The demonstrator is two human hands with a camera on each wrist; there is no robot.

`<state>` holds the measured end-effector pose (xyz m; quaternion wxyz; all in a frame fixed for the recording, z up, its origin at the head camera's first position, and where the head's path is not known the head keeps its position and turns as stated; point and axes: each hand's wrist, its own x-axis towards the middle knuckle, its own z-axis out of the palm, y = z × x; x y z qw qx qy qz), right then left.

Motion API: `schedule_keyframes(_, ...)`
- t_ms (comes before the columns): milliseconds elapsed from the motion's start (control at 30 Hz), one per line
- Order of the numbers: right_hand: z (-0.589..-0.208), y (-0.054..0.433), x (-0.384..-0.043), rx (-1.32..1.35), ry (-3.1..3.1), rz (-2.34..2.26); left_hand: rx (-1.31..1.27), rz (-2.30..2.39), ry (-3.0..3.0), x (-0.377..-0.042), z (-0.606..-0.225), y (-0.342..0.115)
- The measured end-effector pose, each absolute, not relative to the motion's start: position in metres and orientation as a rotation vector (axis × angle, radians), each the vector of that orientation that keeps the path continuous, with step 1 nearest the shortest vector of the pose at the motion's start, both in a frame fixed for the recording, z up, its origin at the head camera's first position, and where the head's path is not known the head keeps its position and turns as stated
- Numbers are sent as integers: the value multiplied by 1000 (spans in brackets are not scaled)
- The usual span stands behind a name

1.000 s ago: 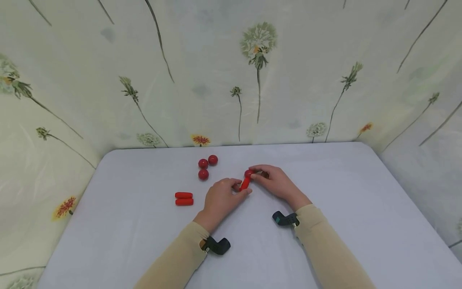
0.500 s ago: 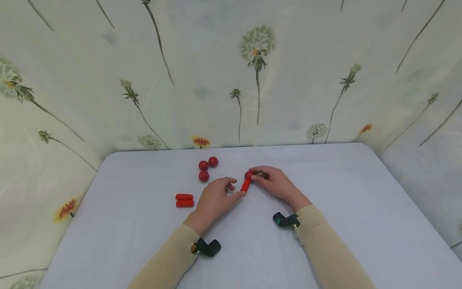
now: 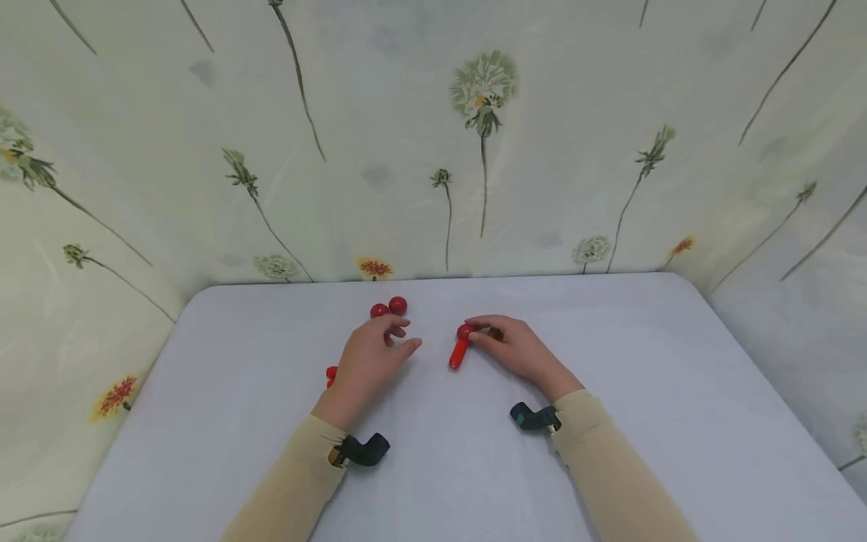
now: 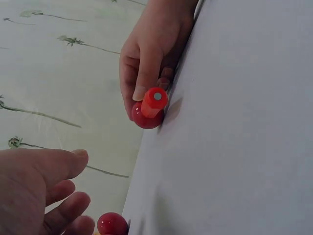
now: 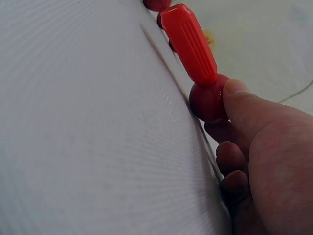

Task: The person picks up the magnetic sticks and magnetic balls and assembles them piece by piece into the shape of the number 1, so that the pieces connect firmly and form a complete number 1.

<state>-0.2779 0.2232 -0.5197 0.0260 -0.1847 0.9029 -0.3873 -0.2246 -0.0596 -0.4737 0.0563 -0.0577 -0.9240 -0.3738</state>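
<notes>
My right hand (image 3: pixel 511 346) pinches a dark red ball (image 5: pixel 209 100) between thumb and fingers. From that ball juts a bright red ridged rod (image 5: pixel 190 44), joined to it at one end. In the left wrist view the rod's free end (image 4: pixel 157 96) shows a small grey disc. My left hand (image 3: pixel 372 357) holds nothing; its fingers are loosely bent and the thumb is apart. It hovers near two loose red balls (image 3: pixel 389 308), and a ball (image 4: pixel 112 223) shows just past its fingertips in the left wrist view. Two red rods (image 3: pixel 331 376) lie partly hidden behind this hand.
A white table (image 3: pixel 433 467) spreads under both hands. Behind it hangs a pale curtain (image 3: pixel 379 135) printed with dandelions. Each wrist wears a black camera, one on the left (image 3: pixel 366 450) and one on the right (image 3: pixel 533 416).
My left hand has let go of the rod and moved left toward the loose balls, covering one ball and much of the two rods. My right hand stays put, holding the ball with the rod attached.
</notes>
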Motion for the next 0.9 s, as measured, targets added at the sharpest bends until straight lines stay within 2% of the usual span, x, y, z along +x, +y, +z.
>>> schedule_keyframes(500, -520, 223, -279, -562, 2791, -1185, -111, -1111, -2804, -241, -472, -100)
schedule_keyframes(900, -520, 222, -278, -578, 2784, -1199, -157, -923, -2912, -243, -479, -105)
